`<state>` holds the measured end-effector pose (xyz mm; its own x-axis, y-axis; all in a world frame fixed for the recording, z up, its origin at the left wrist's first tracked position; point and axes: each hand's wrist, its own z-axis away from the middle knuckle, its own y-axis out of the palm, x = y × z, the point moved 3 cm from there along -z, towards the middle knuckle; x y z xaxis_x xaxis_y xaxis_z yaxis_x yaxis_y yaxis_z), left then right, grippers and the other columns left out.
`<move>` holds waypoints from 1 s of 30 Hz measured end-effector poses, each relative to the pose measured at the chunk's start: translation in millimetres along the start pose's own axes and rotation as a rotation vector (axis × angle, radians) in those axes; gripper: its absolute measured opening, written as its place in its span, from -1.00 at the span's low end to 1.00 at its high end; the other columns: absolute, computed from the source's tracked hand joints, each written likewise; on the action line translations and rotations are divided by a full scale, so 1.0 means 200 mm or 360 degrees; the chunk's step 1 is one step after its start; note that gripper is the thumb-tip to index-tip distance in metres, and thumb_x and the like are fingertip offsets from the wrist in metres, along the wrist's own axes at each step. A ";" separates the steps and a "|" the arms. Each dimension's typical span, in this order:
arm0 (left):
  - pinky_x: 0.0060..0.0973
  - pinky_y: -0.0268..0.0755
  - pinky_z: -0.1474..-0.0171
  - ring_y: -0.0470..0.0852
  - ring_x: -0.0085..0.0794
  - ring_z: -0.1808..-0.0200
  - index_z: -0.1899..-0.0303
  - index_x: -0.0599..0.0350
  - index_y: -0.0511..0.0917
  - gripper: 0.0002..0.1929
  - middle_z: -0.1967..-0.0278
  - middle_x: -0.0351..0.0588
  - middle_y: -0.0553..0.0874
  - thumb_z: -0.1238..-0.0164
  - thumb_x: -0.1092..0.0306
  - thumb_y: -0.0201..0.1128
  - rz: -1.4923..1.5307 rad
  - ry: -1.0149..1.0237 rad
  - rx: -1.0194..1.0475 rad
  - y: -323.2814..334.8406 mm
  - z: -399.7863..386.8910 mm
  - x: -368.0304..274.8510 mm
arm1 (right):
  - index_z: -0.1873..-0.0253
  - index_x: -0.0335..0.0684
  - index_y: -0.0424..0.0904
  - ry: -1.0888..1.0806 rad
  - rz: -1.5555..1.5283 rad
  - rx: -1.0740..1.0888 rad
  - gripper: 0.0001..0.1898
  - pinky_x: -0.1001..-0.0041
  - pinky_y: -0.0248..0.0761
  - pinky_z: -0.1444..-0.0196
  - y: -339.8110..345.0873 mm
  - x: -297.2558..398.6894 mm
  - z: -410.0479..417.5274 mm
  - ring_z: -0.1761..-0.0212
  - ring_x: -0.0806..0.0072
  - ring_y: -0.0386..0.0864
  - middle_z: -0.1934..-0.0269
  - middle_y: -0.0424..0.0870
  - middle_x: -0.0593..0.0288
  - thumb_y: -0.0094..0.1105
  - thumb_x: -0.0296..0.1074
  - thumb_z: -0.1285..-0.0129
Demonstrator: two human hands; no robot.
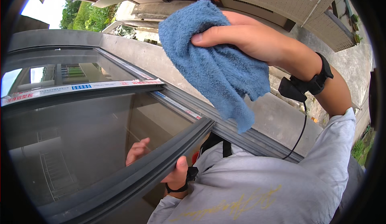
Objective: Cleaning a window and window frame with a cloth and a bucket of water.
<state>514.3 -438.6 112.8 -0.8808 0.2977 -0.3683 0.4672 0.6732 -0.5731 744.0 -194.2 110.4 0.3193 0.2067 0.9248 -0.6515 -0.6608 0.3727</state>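
Observation:
A crumpled blue terry cloth [208,58] hangs from my right hand [250,37], pinched between the thumb and the fingers, above the concrete sill. Lower down, my left hand [176,172] holds the dark metal stile of a sliding window sash [144,169]. Its thumb lies along the stile's edge, and its fingertips show on the far side of the stile, by the glass pane [84,139]. Whether those fingertips are in front of the glass or behind it, I cannot tell. The cloth and the sash are apart. Both wrists wear black straps with small devices.
The grey window track [256,136] runs beside the concrete sill [280,118]. Printed protective tape [90,87] covers parts of the frame. A black cable [304,127] hangs from the right wrist device. A small screw-like piece [58,49] lies on the far frame. Beyond are a tiled building and greenery.

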 end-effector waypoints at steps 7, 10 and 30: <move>-0.01 0.38 -0.29 0.43 -0.04 -0.20 -0.66 0.28 -0.14 0.14 -0.34 0.14 0.33 -0.14 0.08 0.38 -0.0092 0.0433 -0.0793 0.08 -0.18 -0.42 | -0.28 -0.04 0.53 0.0076 0.1173 0.0259 -0.57 0.02 0.48 -0.16 0.14 -0.45 -0.33 -0.13 -0.15 0.62 -0.08 0.58 -0.18 0.29 -0.29 -0.31; -0.05 0.35 -0.36 0.43 -0.09 -0.28 -0.64 0.26 -0.05 0.00 -0.38 0.14 0.36 -0.27 0.14 0.32 -0.0402 0.0340 -0.0944 0.09 -0.22 -0.51 | -0.24 -0.05 0.56 0.0074 0.1279 0.0402 -0.60 0.05 0.47 -0.11 0.27 -0.64 -0.41 -0.08 -0.12 0.61 0.02 0.58 -0.14 0.25 -0.31 -0.30; -0.35 0.13 -0.68 0.39 -0.31 -0.61 -0.57 0.30 0.29 -0.55 -0.55 -0.01 0.49 -0.85 0.37 -0.17 -0.3138 0.0344 -0.0772 0.01 -0.11 -0.61 | -0.05 -0.13 0.76 -0.0541 0.1467 0.0693 -0.73 0.01 0.63 0.16 0.54 -0.89 -0.30 0.20 -0.06 0.75 0.12 0.68 -0.01 0.37 -0.35 -0.25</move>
<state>621.2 -459.3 173.5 -0.0731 -0.8764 0.4760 -0.9579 0.1945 0.2109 575.7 -258.2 -8.7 0.0483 -0.6701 0.7407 -0.4593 -0.6734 -0.5792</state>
